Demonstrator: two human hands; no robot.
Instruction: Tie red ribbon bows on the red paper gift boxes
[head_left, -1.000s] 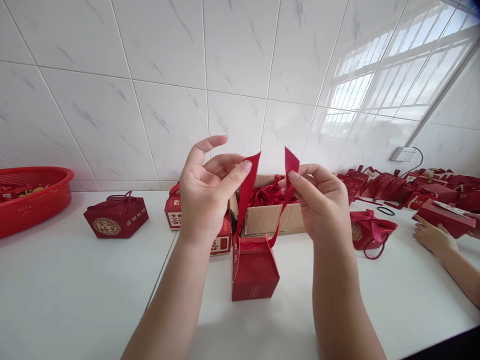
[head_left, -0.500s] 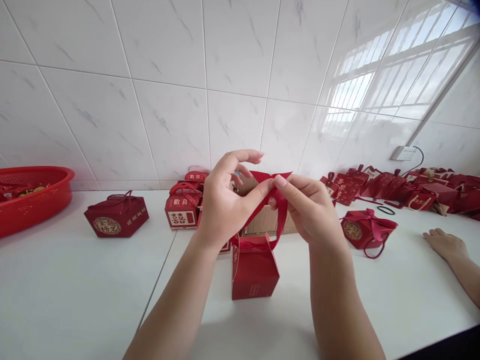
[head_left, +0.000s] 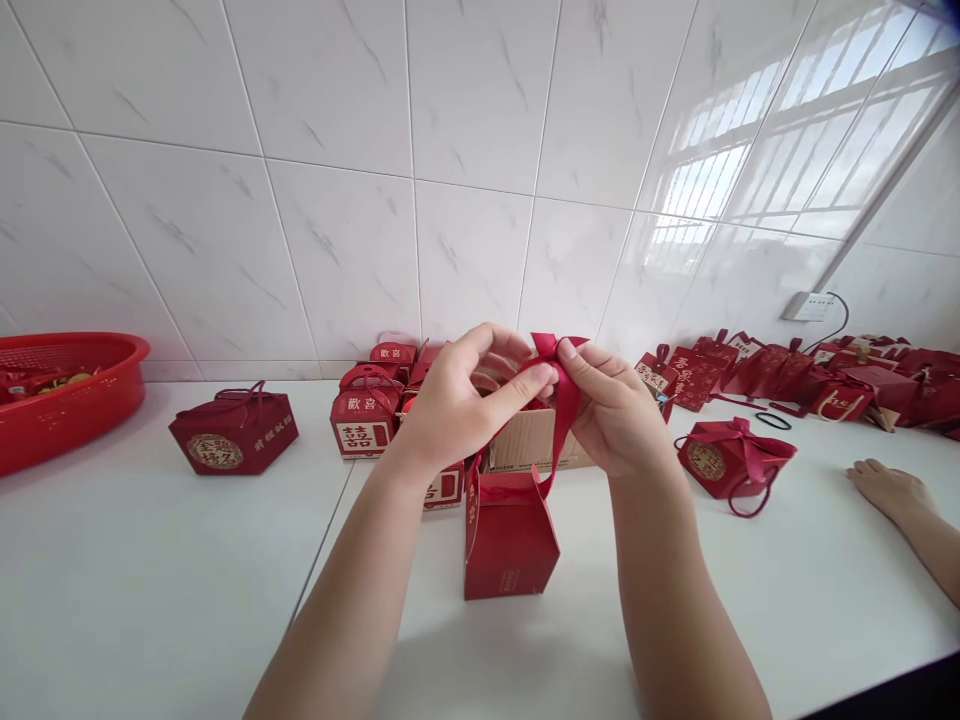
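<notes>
A small red gift box [head_left: 510, 545] stands on the white counter in front of me. Its red ribbon [head_left: 561, 400] rises from the box top to my hands. My left hand [head_left: 457, 400] pinches one ribbon end between thumb and fingers. My right hand [head_left: 611, 405] pinches the other end, and the two ends cross above the box where my fingertips meet. Behind my hands sits a cardboard carton [head_left: 529, 440], partly hidden.
A red plastic basket [head_left: 71, 390] sits at far left. A hexagonal red box [head_left: 232, 435] and several red boxes [head_left: 364, 415] stand near the tiled wall. A tied red box [head_left: 731, 455] and many more lie right. Another person's hand [head_left: 892, 490] rests on the counter.
My hands came together from holding the ribbon ends apart and upright, and lowered slightly. The ends now cross at my fingertips. The other person's hand let go of a red box and lies flat.
</notes>
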